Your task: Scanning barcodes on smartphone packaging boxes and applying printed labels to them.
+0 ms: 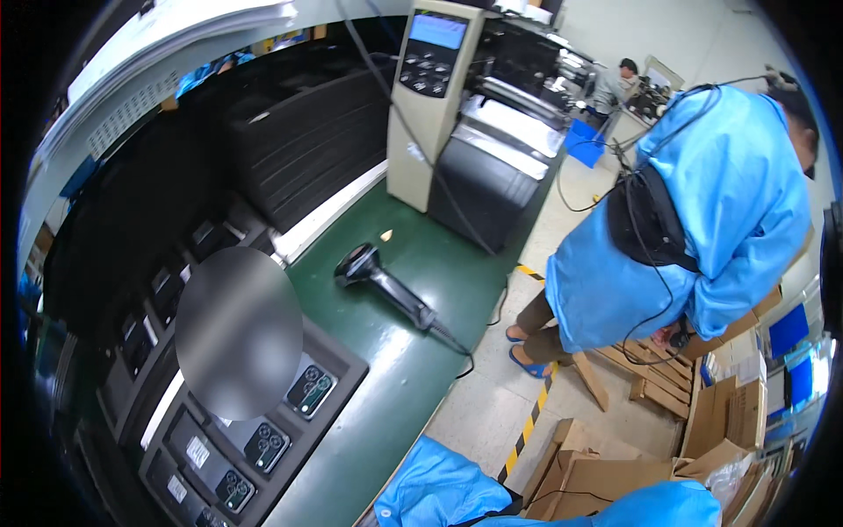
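Neither my left hand nor my right hand shows. Blue cloth (439, 483), like a work-coat sleeve, enters at the lower edge, and a second blue fold (654, 508) lies to its right. On the green tabletop (386, 395) rests a dark foam tray (338, 386) holding several phones, such as one phone (312, 389) with its camera block facing up. A smooth grey oval blur (239, 334) hides part of the tray. Beyond it a black handheld barcode scanner (386, 285) lies on its side, its cable running off the table's right edge.
A beige and black label printer (430, 114) stands at the far end, beside dark stacked trays (316, 132). Right of the table, a person in a blue coat (623, 263) bends near wooden pallets (650, 378) and cardboard boxes (615, 474). Another person (610, 88) works at the back.
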`<action>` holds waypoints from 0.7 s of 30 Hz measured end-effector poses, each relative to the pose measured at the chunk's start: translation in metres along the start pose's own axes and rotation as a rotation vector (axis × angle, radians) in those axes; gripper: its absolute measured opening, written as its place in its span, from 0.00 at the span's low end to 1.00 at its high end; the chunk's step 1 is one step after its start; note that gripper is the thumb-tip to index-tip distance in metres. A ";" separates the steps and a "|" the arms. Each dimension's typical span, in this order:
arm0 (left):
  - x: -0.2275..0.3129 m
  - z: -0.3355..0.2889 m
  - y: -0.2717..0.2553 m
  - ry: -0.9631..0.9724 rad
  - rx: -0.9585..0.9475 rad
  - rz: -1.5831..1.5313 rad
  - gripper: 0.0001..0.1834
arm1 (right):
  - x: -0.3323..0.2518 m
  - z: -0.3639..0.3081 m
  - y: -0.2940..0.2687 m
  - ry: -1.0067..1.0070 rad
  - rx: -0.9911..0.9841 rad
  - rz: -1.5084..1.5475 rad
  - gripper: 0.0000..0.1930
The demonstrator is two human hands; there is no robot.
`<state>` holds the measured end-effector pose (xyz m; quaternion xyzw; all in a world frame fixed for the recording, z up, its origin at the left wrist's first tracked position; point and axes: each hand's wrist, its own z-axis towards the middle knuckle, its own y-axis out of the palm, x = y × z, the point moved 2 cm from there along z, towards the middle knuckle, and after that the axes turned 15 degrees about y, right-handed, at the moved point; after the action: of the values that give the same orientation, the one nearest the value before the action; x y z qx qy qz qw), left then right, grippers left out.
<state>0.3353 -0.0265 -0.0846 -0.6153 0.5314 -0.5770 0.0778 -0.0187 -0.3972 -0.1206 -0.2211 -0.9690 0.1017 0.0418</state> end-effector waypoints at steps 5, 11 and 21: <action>0.006 0.024 0.008 -0.014 0.033 -0.025 0.22 | -0.010 0.006 -0.001 -0.005 -0.011 -0.012 0.20; 0.008 0.042 0.009 0.007 0.029 -0.026 0.22 | -0.015 0.012 0.003 -0.008 -0.030 -0.025 0.20; 0.013 0.072 0.013 0.059 -0.001 -0.027 0.22 | -0.016 0.021 0.011 -0.036 -0.049 -0.037 0.19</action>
<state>0.3819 -0.0793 -0.1089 -0.6051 0.5253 -0.5958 0.0539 -0.0024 -0.3985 -0.1441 -0.2024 -0.9757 0.0810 0.0207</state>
